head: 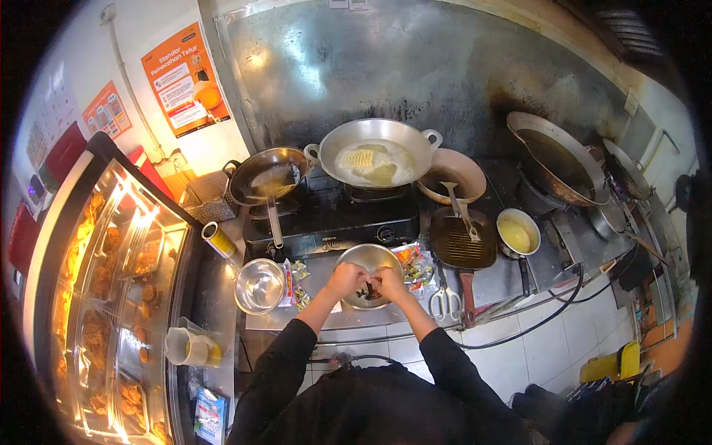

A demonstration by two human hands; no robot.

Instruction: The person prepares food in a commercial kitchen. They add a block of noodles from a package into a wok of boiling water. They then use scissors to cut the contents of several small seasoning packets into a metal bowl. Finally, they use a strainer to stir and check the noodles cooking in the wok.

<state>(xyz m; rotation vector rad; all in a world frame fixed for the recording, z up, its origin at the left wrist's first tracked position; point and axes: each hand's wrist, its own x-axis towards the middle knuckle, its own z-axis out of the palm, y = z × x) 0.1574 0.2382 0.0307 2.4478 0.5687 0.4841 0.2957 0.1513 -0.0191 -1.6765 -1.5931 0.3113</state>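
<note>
My left hand (349,278) and my right hand (387,282) meet over a steel mixing bowl (364,256), pinching a small dark packet between their fingers. Dark contents lie in the bowl below. Left of it are an empty steel bowl (259,286) and some small seasoning sachets (301,271); more packets (414,266) lie at its right. Behind, on the gas stove (339,222), a two-handled aluminium wok (378,130) holds cloudy liquid and a block of instant noodles (359,158).
A frying pan (270,167) sits at the stove's left. Kitchen scissors (445,303), a square grill pan (463,239) and a small saucepan (518,233) stand right. At left are a lit food display case (119,295), a plastic jug (189,345) and a can (218,240).
</note>
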